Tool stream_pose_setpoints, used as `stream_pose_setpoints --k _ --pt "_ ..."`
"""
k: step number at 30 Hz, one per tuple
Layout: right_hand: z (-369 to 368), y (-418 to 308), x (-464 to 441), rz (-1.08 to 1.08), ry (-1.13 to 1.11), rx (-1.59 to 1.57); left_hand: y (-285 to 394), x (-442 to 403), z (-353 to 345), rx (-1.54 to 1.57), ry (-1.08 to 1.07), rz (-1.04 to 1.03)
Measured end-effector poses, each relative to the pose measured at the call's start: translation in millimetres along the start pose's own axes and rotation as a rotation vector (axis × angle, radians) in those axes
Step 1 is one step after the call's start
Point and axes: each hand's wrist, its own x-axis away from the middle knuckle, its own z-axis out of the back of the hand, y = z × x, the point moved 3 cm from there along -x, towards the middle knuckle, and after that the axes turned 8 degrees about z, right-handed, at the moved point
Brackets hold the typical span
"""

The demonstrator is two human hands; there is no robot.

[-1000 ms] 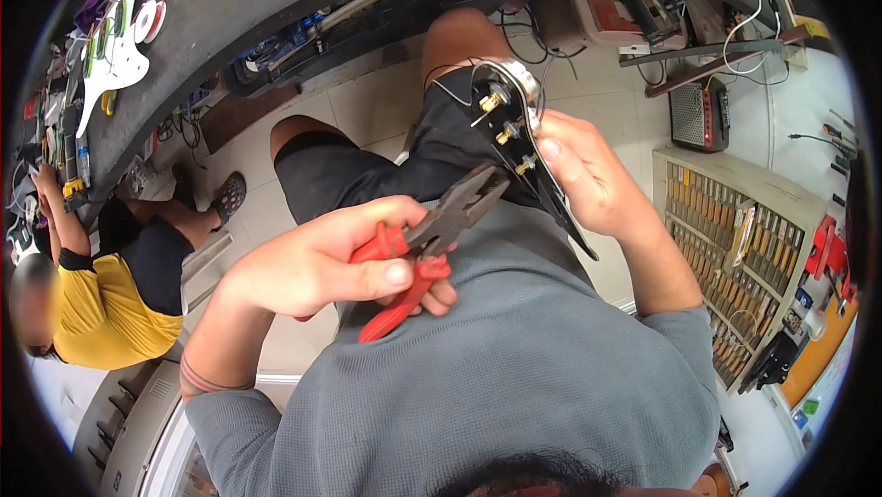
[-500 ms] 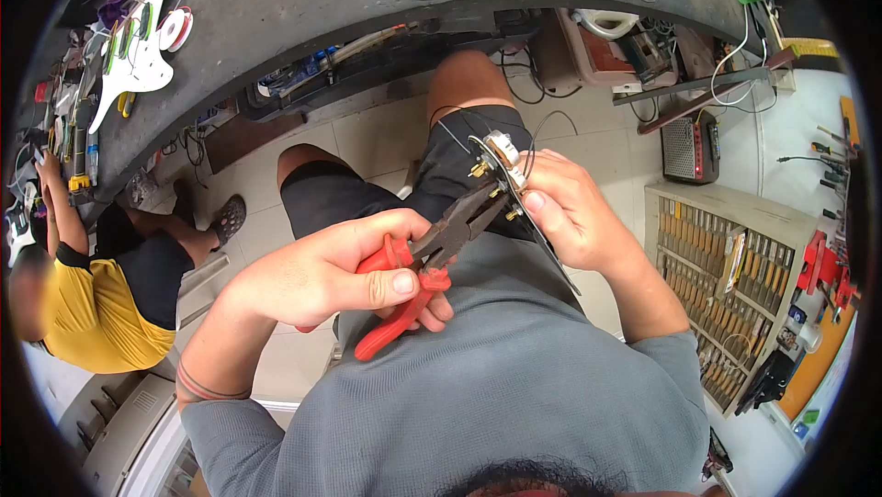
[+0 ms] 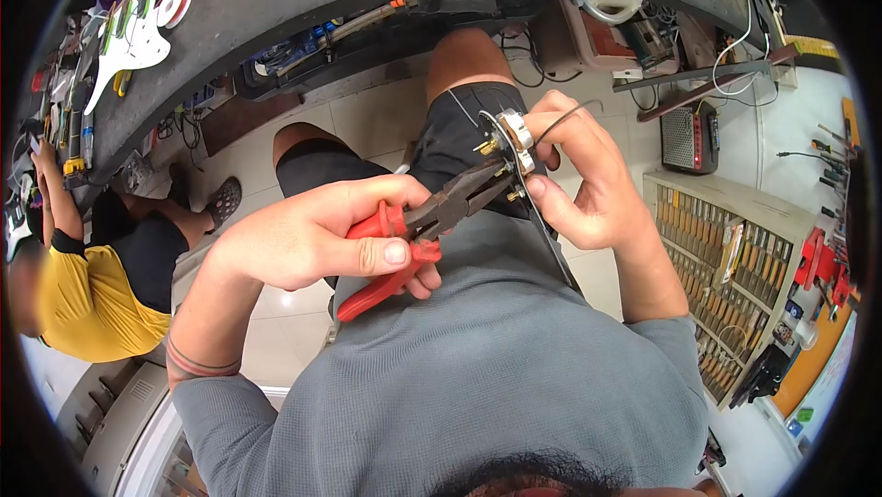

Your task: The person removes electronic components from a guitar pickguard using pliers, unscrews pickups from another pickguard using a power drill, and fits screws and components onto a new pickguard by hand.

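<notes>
My left hand (image 3: 317, 231) is closed around the red handles of combination pliers (image 3: 447, 207). Their dark jaws, slightly parted, reach a threaded brass-coloured shaft on a thin control plate, seen nearly edge-on (image 3: 549, 240). Whether the jaws grip that shaft I cannot tell. On the plate's other side sits a round silver potentiometer (image 3: 517, 132), with thin dark wires trailing from it. My right hand (image 3: 593, 189) holds the plate by its parts, thumb below and bent fingers above. The assembly is up in the air over my lap.
A dark workbench (image 3: 303, 15) curves across the top, bearing a white guitar pickguard (image 3: 133, 47) and a solder spool (image 3: 174, 5). At left sits another person in a yellow shirt (image 3: 96, 299). To the right stand a small amplifier (image 3: 688, 139) and a rack of files (image 3: 735, 286).
The pliers and the plate have shifted slightly upward. My right fingers have spread and moved along the plate's parts, and the pliers' handles have swung a little.
</notes>
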Motion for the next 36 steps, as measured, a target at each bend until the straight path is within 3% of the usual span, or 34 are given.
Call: stream_pose_setpoints --k 15,36 --pt "-6 7 0 -0.088 0.037 -0.272 -2 -1 -19 0.004 0.084 0.010" --pt "-9 -4 -10 -0.101 -0.057 -0.140 1 4 -33 0.023 0.191 0.079"
